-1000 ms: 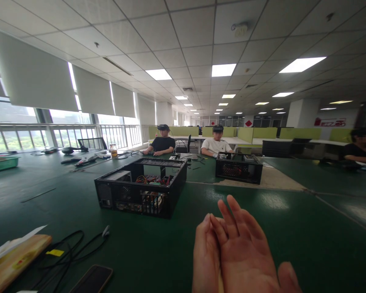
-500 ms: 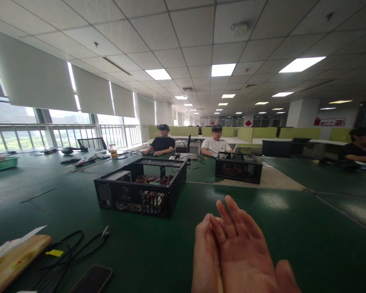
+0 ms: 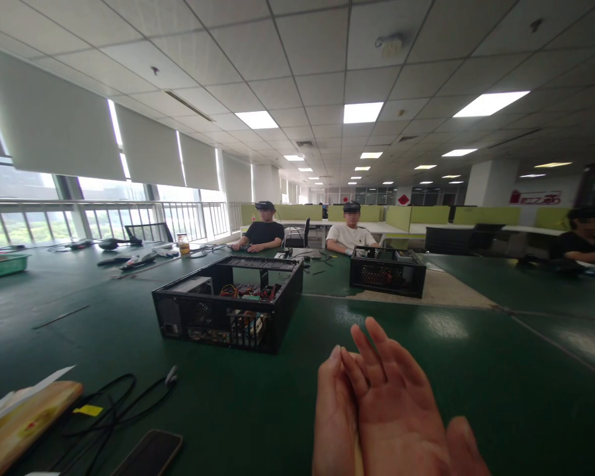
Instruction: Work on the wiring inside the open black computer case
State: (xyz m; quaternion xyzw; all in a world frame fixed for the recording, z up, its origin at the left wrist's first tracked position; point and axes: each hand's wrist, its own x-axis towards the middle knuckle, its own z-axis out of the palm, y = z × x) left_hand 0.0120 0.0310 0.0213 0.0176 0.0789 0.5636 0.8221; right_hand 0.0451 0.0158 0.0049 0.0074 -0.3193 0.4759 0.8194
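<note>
My right hand (image 3: 401, 410) is held up over the near table edge, palm facing me. Its fingers are loosely stretched, the thumb is out to the right, and the palm is bare. Against its left edge presses my left hand (image 3: 333, 410), seen from the side. One of its digits reaches up to the right hand's little finger; its other fingers are hidden behind the right hand. A thin pale yellow strip shows low between the hands; I cannot tell what it is. Beyond them to the left lies an open black computer case (image 3: 218, 324) with wires and boards inside.
A second computer case (image 3: 389, 274) stands farther back. A phone (image 3: 149, 455), a black cable (image 3: 123, 410) and a wooden-looking tissue box (image 3: 39, 423) lie at the near left. A green basket (image 3: 2, 266) is at the far left. Two people sit across the table, another at the right.
Almost nothing differs. The view has shifted very slightly; both hands keep the same pose, and the cases stay where they were.
</note>
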